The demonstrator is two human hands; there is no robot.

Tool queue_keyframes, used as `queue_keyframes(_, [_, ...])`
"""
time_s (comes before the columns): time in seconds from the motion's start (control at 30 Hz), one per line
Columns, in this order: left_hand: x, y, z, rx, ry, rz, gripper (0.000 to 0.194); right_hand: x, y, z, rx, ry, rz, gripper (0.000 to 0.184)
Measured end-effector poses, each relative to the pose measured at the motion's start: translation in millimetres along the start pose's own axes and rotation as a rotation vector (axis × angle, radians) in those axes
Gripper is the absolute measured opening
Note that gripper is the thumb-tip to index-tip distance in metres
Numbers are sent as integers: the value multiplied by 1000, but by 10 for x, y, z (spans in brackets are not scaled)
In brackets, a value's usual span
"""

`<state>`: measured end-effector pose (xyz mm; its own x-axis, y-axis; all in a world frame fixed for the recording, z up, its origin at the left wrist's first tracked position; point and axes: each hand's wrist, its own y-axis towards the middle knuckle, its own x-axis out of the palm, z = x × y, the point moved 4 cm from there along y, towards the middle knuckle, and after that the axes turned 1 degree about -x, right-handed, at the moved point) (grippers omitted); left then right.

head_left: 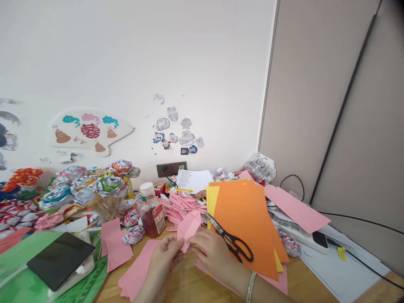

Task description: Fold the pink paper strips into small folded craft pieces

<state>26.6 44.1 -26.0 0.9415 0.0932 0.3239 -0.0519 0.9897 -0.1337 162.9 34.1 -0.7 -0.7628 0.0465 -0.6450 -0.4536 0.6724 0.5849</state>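
Observation:
Between both hands, above the wooden table, is a small folded piece of pink paper (pixel 188 226). My left hand (pixel 166 254) pinches its lower left edge between thumb and fingers. My right hand (pixel 211 248), with a silver bracelet at the wrist, grips its lower right side. Black-handled scissors (pixel 232 239) lie on orange paper sheets (pixel 244 219) just right of my right hand. Behind the held piece is a pile of folded pink paper strips (pixel 179 206). Flat pink strips (pixel 139 269) lie beside my left forearm.
A bottle of reddish liquid (pixel 152 216) stands behind my left hand. Paper flowers on sticks (pixel 109 185) fill the back left. A black tablet (pixel 61 259) rests at the left on a white stand. At the right are a power strip (pixel 303 235) with cables and white sheets (pixel 341 269).

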Motion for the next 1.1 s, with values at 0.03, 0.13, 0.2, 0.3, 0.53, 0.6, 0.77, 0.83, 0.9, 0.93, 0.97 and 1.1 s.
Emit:
queue_keyframes(0.03, [21,-7,-15,-31,23,-27,33,-3,8,13,-7,7,16,25])
queue_keyframes(0.13, [56,-20,-21,-72,118,-83,30,-41,32,54,-17,59,37,19])
queue_keyframes(0.2, [60,-19,-7,-60,150,-97,30,-66,42,72,-10,96,37,14])
queue_keyframes(0.3, [70,-6,-13,-64,168,-135,35,-86,42,99,45,148,49,8])
queue_keyframes(0.53, [133,-66,-13,-156,126,-250,34,-93,40,98,45,232,-8,8])
queue_keyframes(0.6, [157,-105,25,-177,88,-261,31,-116,44,102,36,238,-22,7])
queue_keyframes(0.77, [181,-147,81,-214,49,-252,27,-149,58,122,-16,231,-62,23])
queue_keyframes(0.83, [167,-135,76,-207,66,-245,27,-154,64,135,-24,212,-59,23])
queue_keyframes(0.9, [139,-111,57,-209,101,-225,30,-157,69,148,-17,203,-53,21])
queue_keyframes(0.93, [123,-98,46,-210,119,-213,31,-158,71,154,-9,205,-52,19])
queue_keyframes(0.97, [110,-86,37,-207,136,-205,32,-156,71,159,0,209,-54,17])
queue_keyframes(1.1, [94,-63,33,-176,193,-195,35,-128,61,177,29,210,-84,10])
